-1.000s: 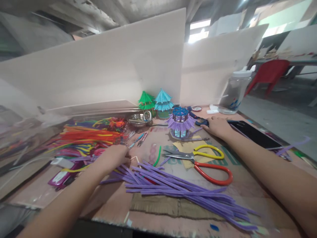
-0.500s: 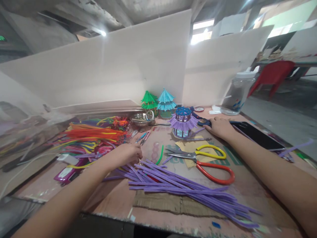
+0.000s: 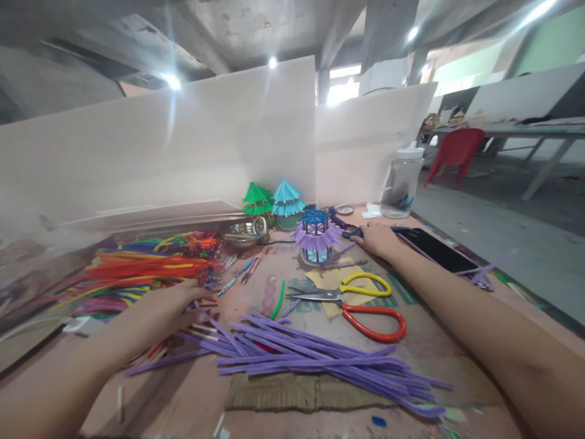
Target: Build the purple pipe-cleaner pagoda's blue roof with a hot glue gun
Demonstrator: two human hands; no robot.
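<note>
My left hand (image 3: 185,305) is at the left end of a loose pile of purple pipe cleaners (image 3: 315,353). Its fingers curl downward, partly hidden, among purple stems and thin red and pale sticks; what they grip is unclear. My right hand (image 3: 377,239) is closed over a dark blue-handled tool (image 3: 351,231), whose handles show on both sides of it. Between the hands stands a small pavilion model (image 3: 316,236) with a purple fringed roof and blue top ring. Scissors (image 3: 340,296) with one yellow and one red handle lie open before it.
Green (image 3: 256,198) and light-blue pagoda models (image 3: 287,198) stand behind, beside a metal bowl (image 3: 242,233). Bundles of coloured pipe cleaners (image 3: 146,265) lie left. A phone (image 3: 439,250) and clear jar (image 3: 402,186) are right. Snips (image 3: 251,268) lie mid-table; corrugated cardboard (image 3: 274,393) lies in front.
My left hand has moved left and toward me, away from the middle of the purple pile. My right hand stays on the dark-handled tool. The view has turned right and tilted up.
</note>
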